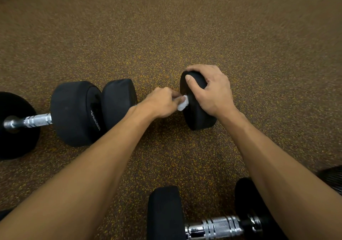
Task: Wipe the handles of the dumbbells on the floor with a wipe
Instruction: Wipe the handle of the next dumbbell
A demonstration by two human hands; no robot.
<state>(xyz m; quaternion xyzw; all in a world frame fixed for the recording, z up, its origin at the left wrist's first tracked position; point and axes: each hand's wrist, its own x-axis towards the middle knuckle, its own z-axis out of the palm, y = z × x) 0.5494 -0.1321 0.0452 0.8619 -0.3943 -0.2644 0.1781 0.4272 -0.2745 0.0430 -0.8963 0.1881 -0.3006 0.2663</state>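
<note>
Dumbbell (199,118) mid-wipe: left hand (161,103) pinches wipe (182,106) round the hidden handle, right hand (212,93) grips the head (193,84) just beside it; next likely a slide toward the far head (118,101).

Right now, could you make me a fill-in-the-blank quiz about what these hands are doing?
The left hand holds a ____ wipe.
The right hand grips a ____ dumbbell head.
The near dumbbell lies on the speckled ____.
Missing words: white; black; floor.
</note>
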